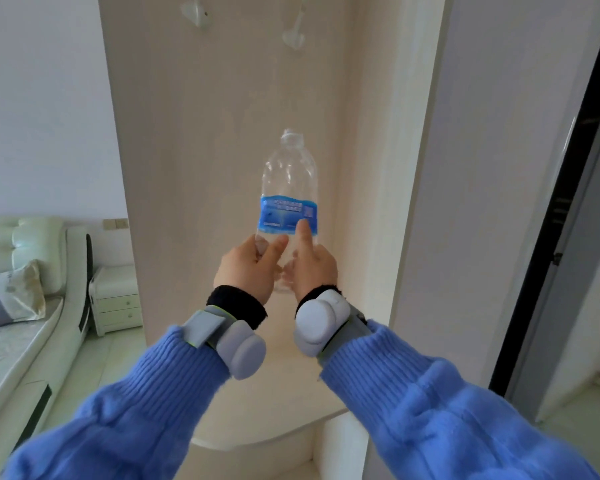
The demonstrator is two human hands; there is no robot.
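Fingers [274, 245] of left hand [246, 268] and right hand [314, 265] grip the bottle [289, 178] low.

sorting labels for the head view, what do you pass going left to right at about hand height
pillow → nightstand → left hand → bottle → right hand → dark door frame
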